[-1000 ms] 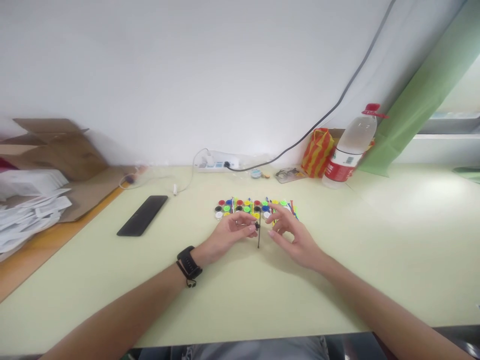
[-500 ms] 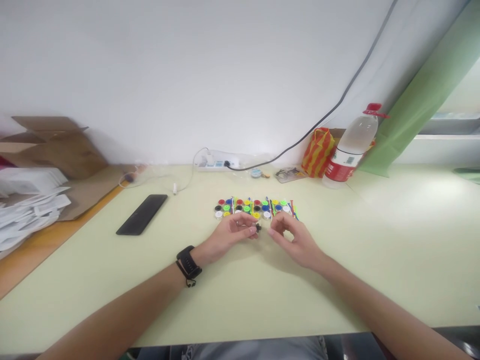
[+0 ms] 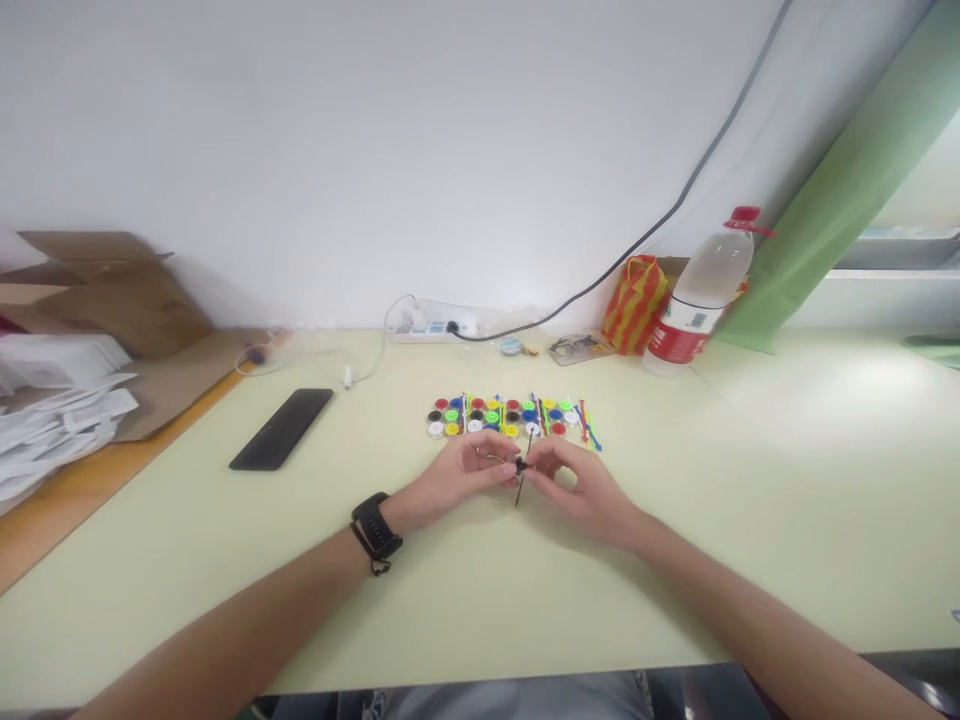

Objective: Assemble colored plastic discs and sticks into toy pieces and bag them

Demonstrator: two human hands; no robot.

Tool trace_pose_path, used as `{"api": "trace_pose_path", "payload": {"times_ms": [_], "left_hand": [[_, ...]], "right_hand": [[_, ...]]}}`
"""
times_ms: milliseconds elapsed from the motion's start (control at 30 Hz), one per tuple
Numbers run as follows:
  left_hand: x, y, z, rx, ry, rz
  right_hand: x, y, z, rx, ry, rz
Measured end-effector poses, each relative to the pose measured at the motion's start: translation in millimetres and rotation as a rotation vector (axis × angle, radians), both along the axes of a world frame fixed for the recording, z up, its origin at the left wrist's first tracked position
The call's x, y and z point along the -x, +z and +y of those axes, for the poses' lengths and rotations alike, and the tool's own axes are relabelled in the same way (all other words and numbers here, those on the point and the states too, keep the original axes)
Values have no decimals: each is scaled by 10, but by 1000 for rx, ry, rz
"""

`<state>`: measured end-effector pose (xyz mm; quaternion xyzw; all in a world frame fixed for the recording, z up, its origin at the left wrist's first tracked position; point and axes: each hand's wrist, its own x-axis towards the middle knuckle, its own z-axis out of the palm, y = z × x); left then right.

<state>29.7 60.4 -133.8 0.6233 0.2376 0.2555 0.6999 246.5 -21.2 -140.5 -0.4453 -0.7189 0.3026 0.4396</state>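
My left hand (image 3: pixel 466 468) pinches a small dark piece (image 3: pixel 520 465) between thumb and fingertips. Against that piece, the thumb and index finger of my right hand (image 3: pixel 592 488) are pressed together. A thin black strip (image 3: pixel 518 492) crosses between the two hands, reaching above and below the fingertips. Whether it is joined to the dark piece is too small to tell. Just beyond my hands lie rows of small round coloured discs (image 3: pixel 512 430), in red, blue, green, yellow, black and white. Thin coloured strips (image 3: pixel 583 422) lie between and beside them.
A black phone (image 3: pixel 281 430) lies to the left. At the back are a power strip (image 3: pixel 427 325), a striped bag (image 3: pixel 635 305) and a large bottle (image 3: pixel 697 300). Cardboard (image 3: pixel 120 300) and white stacked pieces (image 3: pixel 60 400) sit at far left. A cable (image 3: pixel 675 208) hangs down the wall.
My right hand has moved left, and its fingertips now meet the dark piece at my left hand. The thin black strip now shows crossing between the hands.
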Motion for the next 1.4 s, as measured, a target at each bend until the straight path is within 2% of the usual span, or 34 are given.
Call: {"api": "trace_pose_path", "payload": {"times_ms": [233,333,533,667,867,967,1100,1267,1400], "left_hand": [[-1,-21,15,-17,47,20],[-2,-25,19,-18,52,14],[-9,-32,20,-36,85,19],[-8,-35,15,-32,77,16],[-9,-28,12,-25,69,-11],[-15,-28,17,-32,91,-9],[-19,-22,16,-31,89,-5],[-12,-15,7,-40,70,3],[-6,-19,6,-40,58,16]], "right_hand": [[-40,-42,-20,-195,-54,-81],[-70,-42,-25,-233,-98,-93],[-150,21,2,-74,-25,-134],[-115,9,-1,-53,-89,-53],[-110,-11,-13,24,-35,-47],[-148,49,2,99,22,8],[-128,144,5,108,-22,105],[-61,201,-14,190,44,315],[-58,210,-12,223,47,329]]}}
